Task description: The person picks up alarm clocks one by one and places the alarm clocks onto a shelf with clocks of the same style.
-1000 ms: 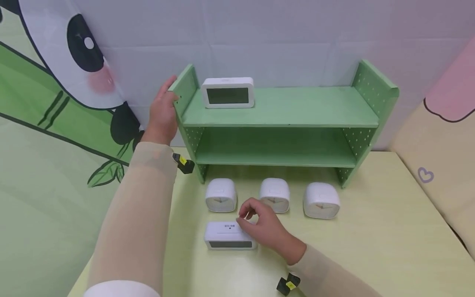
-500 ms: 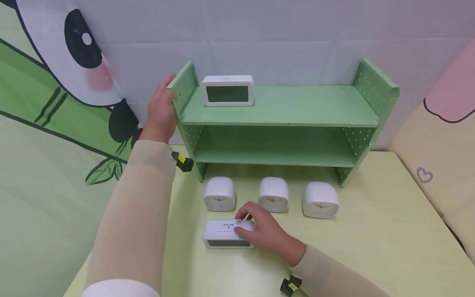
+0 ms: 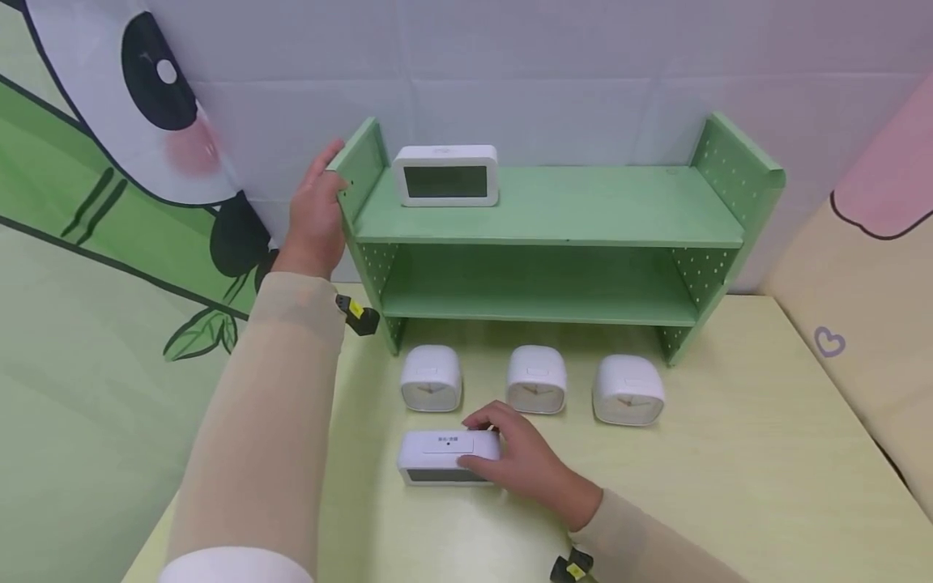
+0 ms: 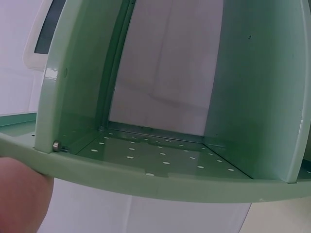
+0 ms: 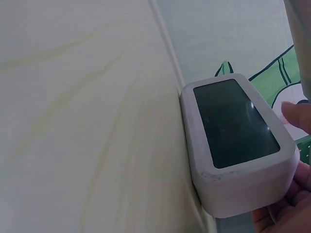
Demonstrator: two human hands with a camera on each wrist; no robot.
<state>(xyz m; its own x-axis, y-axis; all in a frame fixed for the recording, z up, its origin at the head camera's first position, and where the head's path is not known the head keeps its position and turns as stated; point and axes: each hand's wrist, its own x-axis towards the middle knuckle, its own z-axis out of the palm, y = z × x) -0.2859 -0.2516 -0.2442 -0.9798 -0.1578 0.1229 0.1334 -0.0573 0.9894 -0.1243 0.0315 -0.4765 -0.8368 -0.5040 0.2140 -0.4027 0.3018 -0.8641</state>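
Note:
My left hand (image 3: 315,219) grips the left side panel of a green two-tier shelf (image 3: 539,312), thumb at the front edge and fingers toward the back. In the left wrist view, part of that hand (image 4: 22,196) shows beside the shelf's edge. A white digital clock (image 3: 430,449) with a dark screen lies in front of the shelf on the table. My right hand (image 3: 528,461) spans its right end, thumb at the front and fingers behind. The right wrist view shows the same digital clock (image 5: 238,124) on the tabletop, its screen blank, with fingers (image 5: 294,208) curled round behind it.
Another white digital clock (image 3: 446,176) stands at the left of the top shelf board. Three white round-cornered analogue clocks, left (image 3: 431,379), middle (image 3: 536,379) and right (image 3: 628,390), stand in a row before the shelf. A printed cloth (image 3: 547,73) hangs behind the pale table (image 3: 765,453).
My right hand has lowered onto the right end of the digital clock, its thumb coming down over the front. My left hand keeps its grip on the shelf.

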